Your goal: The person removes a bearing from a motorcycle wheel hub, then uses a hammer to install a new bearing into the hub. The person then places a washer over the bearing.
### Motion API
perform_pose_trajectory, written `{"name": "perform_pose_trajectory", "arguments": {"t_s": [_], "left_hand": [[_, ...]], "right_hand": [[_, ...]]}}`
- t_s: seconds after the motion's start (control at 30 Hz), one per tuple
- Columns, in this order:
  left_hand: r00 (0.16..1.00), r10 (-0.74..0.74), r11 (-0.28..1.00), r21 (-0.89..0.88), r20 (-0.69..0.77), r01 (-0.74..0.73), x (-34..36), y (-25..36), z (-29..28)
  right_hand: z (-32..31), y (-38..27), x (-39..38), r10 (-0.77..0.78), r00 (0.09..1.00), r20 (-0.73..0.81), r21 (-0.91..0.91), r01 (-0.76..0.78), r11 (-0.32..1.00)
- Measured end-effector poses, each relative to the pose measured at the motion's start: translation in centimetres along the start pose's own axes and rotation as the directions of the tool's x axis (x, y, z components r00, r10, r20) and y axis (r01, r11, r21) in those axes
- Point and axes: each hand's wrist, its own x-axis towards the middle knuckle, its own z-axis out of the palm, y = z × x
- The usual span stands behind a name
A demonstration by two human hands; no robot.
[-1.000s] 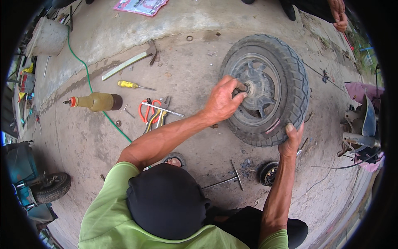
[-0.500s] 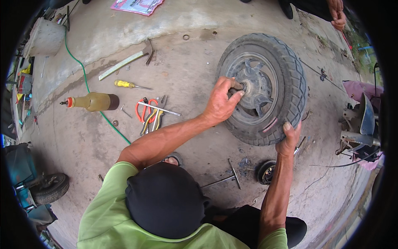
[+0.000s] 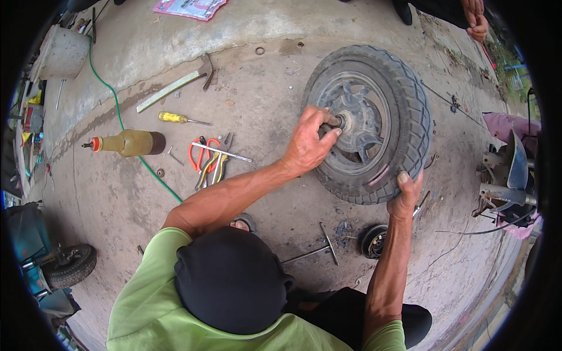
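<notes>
A scooter-type wheel [image 3: 404, 111] with a black treaded tyre stands tilted on the concrete, its grey spoked hub [image 3: 364, 124] facing up and to the left. My left hand [image 3: 307, 142] is at the hub's centre, thumb and forefinger pinched at a small metal part there; the fingers mostly hide it. Gripping the tyre's lower right edge is my right hand [image 3: 405, 196], its thumb on the tread and the other fingers out of sight behind. A black round drum-like part [image 3: 373, 241] lies on the ground beside my right forearm.
Left of the wheel lie a hammer [image 3: 170, 90], a yellow screwdriver [image 3: 174, 117], pliers and a bar [image 3: 222, 152], and a bottle [image 3: 132, 143] by a green hose [image 3: 119, 111]. A T-handle wrench [image 3: 329, 243] lies near me. Another person's hands [image 3: 476, 23] show at top right.
The whole scene sits slightly further left and up in the view. Both hands keep their places on the wheel, with hardly any movement.
</notes>
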Motion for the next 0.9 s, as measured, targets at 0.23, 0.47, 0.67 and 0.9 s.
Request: {"name": "perform_pose_trajectory", "arguments": {"t_s": [0.23,0.47,0.67,0.9], "left_hand": [[0.997,0.069,0.993,0.090,0.024,-0.071,1.0,0.7,-0.9],[1.000,-0.003,1.000,0.026,0.005,0.003,0.9,0.2,0.1],[1.000,-0.026,1.000,-0.009,0.002,0.026,0.5,0.0,0.0],[0.998,0.015,1.000,-0.003,0.056,-0.014,0.9,0.0,-0.5]], "right_hand": [[0.2,0.0,-0.1,-0.010,1.000,-0.008,0.001,0.010,1.000],[0.0,-0.4,0.0,0.001,1.000,-0.002,0.006,-0.001,1.000],[1.0,-0.1,0.4,-0.034,0.999,0.013,-0.026,0.034,0.999],[0.3,-0.1,0.1,-0.006,1.000,-0.021,0.025,0.007,1.000]]}}
